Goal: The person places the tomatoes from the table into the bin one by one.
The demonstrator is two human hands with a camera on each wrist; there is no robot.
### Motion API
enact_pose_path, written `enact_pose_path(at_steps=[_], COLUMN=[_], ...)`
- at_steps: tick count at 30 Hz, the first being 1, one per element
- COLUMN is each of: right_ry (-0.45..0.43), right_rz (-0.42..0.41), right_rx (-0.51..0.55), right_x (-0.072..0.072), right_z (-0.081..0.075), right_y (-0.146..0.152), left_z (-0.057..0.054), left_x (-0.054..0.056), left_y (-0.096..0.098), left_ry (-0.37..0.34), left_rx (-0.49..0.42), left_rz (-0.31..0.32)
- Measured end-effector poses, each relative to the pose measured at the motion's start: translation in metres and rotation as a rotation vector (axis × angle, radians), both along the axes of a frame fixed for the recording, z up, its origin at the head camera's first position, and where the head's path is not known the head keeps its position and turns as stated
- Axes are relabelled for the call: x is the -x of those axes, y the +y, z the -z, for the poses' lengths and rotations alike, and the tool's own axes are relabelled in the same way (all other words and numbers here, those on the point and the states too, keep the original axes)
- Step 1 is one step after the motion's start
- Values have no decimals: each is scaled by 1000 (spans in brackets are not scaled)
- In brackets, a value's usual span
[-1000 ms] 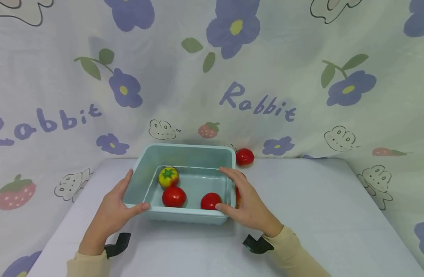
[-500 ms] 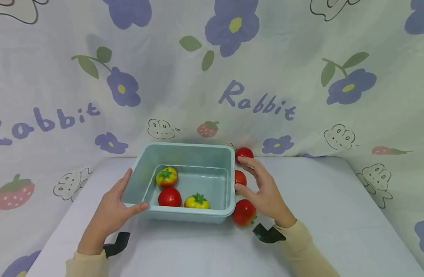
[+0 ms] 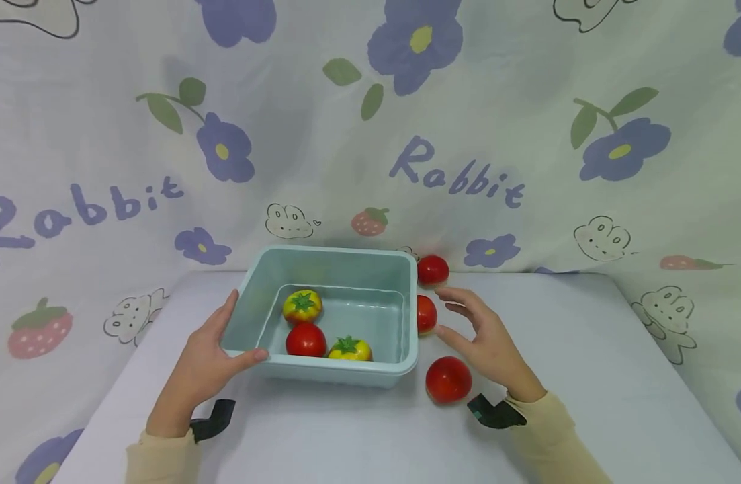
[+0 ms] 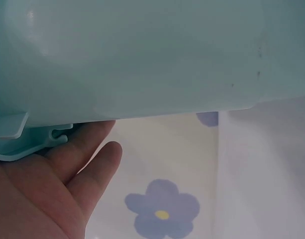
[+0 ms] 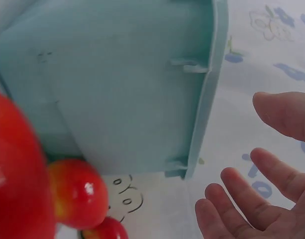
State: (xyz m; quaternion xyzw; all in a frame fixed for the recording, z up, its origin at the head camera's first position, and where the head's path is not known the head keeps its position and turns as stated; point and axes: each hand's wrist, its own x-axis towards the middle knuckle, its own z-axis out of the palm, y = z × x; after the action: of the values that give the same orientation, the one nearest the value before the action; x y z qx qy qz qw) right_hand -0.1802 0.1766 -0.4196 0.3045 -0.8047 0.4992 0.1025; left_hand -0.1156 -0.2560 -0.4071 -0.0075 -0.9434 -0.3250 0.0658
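Observation:
My left hand (image 3: 207,366) grips the near left corner of a pale blue-green plastic bin (image 3: 370,309), thumb over the front rim. In the left wrist view, its fingers (image 4: 95,174) lie below the rim outside. Inside the bin are two yellow-red tomatoes with green star-shaped tops, one at the left (image 3: 302,306) and one at the front (image 3: 349,349), and an all-red tomato (image 3: 306,340). Apart from the bin's right side, my right hand (image 3: 488,339) hovers with spread fingers, holding nothing. Nearest it are a front tomato (image 3: 449,381) and a middle tomato (image 3: 427,314), partly hidden by the bin.
Another red tomato (image 3: 433,270) sits at the back, close to the printed cloth backdrop (image 3: 322,134). A white cloth covers the table (image 3: 563,349). In the right wrist view, a tomato (image 5: 18,179) looms large at the left edge.
My right hand has let go of the bin and moved right. The front tomato outside has shifted right and turned. Inside, the front tomato has rolled left, green top up. My left hand keeps its grip.

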Motion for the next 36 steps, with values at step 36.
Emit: enact_pose_path(at_steps=[36], right_ry=[-93], right_rz=[69], right_rx=[-134], right_x=[-38], right_z=[67], right_y=[29], left_z=[5], left_x=[-2], left_y=[1], left_ry=[18], left_rx=[6], left_rz=[-6])
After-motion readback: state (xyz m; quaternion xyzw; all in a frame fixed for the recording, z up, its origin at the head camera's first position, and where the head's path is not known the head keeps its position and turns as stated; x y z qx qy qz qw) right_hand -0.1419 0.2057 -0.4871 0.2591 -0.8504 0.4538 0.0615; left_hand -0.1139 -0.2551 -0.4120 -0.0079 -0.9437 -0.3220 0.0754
